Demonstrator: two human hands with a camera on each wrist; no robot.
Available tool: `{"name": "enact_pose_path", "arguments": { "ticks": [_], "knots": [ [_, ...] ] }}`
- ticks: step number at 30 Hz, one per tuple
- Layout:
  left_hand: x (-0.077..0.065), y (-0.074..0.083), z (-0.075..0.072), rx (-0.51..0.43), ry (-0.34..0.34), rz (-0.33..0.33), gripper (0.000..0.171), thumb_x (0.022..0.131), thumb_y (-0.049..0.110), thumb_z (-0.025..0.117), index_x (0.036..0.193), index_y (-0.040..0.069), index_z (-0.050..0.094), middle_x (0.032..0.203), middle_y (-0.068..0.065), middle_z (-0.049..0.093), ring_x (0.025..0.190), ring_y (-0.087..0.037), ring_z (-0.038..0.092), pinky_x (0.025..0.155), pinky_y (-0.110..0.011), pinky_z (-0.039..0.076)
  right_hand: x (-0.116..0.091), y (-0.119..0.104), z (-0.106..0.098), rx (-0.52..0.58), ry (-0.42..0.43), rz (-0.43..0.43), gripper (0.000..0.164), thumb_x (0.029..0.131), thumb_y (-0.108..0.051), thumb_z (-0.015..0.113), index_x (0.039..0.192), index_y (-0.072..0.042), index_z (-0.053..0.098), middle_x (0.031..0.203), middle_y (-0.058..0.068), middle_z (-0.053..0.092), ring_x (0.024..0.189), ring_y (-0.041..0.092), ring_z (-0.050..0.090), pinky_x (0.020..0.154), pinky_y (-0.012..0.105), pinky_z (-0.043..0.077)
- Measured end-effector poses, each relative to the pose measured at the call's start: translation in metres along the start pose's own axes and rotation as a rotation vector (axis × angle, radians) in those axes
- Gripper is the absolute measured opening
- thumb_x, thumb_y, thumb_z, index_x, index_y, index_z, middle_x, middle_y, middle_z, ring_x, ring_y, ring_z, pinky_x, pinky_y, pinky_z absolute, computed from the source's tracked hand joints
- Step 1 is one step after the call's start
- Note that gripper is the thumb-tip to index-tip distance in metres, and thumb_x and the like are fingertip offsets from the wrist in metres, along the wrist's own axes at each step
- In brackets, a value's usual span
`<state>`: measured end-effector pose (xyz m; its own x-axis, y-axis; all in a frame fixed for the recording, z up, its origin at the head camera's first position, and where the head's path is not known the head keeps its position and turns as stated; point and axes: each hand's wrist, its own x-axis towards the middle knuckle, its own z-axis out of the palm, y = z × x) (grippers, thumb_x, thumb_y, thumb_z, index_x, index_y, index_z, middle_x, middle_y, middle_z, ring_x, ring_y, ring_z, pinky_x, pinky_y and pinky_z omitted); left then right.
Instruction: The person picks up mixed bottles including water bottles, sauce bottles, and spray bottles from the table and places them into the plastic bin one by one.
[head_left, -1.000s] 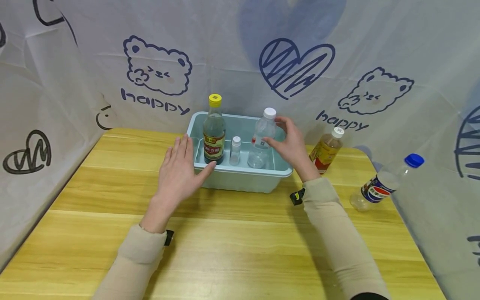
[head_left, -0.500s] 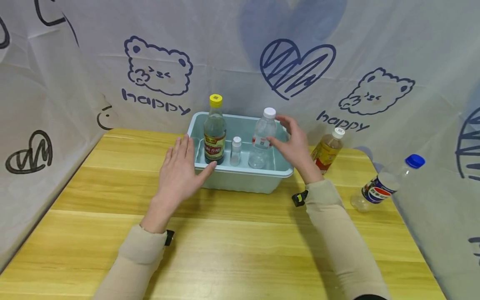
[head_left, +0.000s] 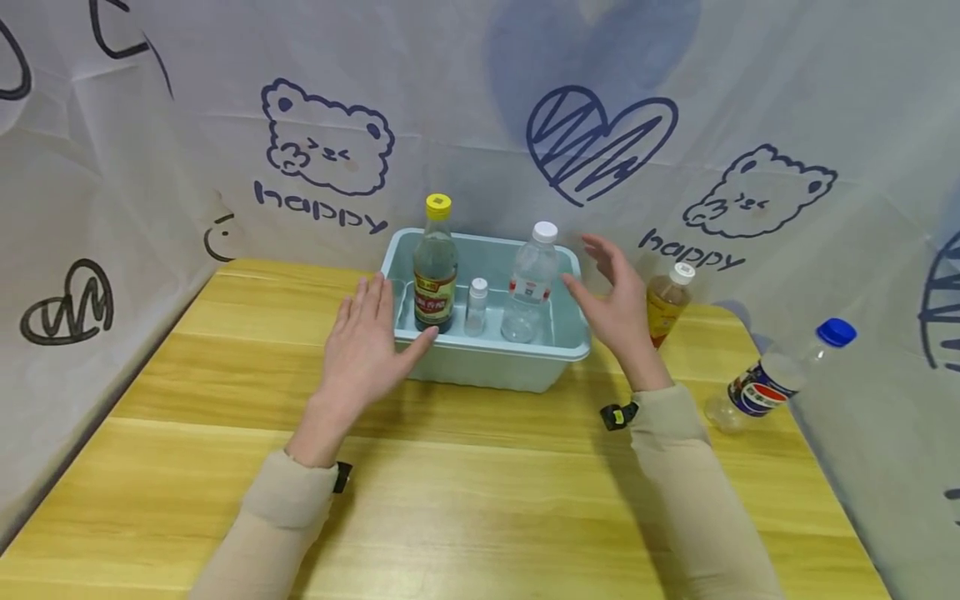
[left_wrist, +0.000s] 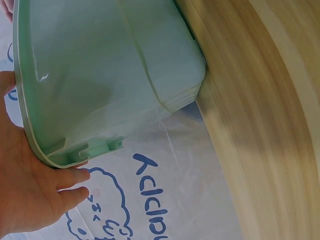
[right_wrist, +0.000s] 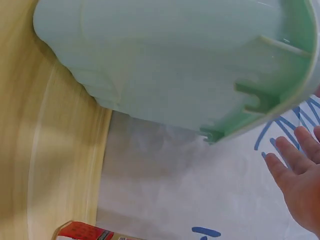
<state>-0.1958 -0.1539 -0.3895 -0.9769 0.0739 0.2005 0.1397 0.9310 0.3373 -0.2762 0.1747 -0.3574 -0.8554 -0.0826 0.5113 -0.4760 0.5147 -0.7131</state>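
Note:
A pale green plastic bin (head_left: 487, 357) stands on the wooden table. Inside it, upright, are a glass bottle with a yellow cap (head_left: 435, 287), a small white-capped bottle (head_left: 477, 308) and a clear plastic bottle (head_left: 531, 283) with a white cap. My left hand (head_left: 362, 337) rests against the bin's left front corner, fingers straight and thumb along the front rim; the left wrist view shows its palm at the rim. To the right of the bin, my right hand (head_left: 617, 304) is apart from the clear bottle, its fingers loosely spread and holding nothing.
Beyond my right hand stands a bottle of amber drink (head_left: 666, 304) with a white cap, partly hidden by the hand. Farther right is a clear bottle with a blue cap (head_left: 780, 375), near the table's right edge. A sheet with drawings (head_left: 465, 100) hangs behind the table.
My right hand has let go of the clear bottle and moved right, away from it. The bottle stays upright in the bin. My left hand keeps its place at the rim.

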Motion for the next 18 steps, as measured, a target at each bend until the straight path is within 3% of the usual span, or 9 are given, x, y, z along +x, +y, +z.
{"name": "enact_pose_path", "arguments": {
  "ticks": [5,18],
  "knots": [
    [0.0,0.001,0.0,-0.006,0.007,0.003,0.111,0.097,0.081,0.034,0.164,-0.005,0.014,0.172,-0.023,0.007,0.16,-0.039,0.006,0.129,-0.054,0.008,-0.004,0.003,-0.008,0.026,0.086,-0.064,0.058,0.094,-0.011,0.078,0.147,-0.011,0.055,0.15,0.001,0.058,0.137,0.019,0.055,0.115,0.035,0.045],
    [0.0,0.001,0.0,0.012,0.005,-0.001,0.11,0.097,0.081,0.033,0.164,-0.005,0.016,0.172,-0.023,0.007,0.16,-0.039,0.007,0.129,-0.054,0.009,-0.019,0.018,-0.032,-0.002,0.248,-0.104,0.049,0.098,-0.007,0.072,0.145,-0.01,0.058,0.146,0.002,0.061,0.132,0.019,0.059,0.112,0.037,0.048]
  ]
}}
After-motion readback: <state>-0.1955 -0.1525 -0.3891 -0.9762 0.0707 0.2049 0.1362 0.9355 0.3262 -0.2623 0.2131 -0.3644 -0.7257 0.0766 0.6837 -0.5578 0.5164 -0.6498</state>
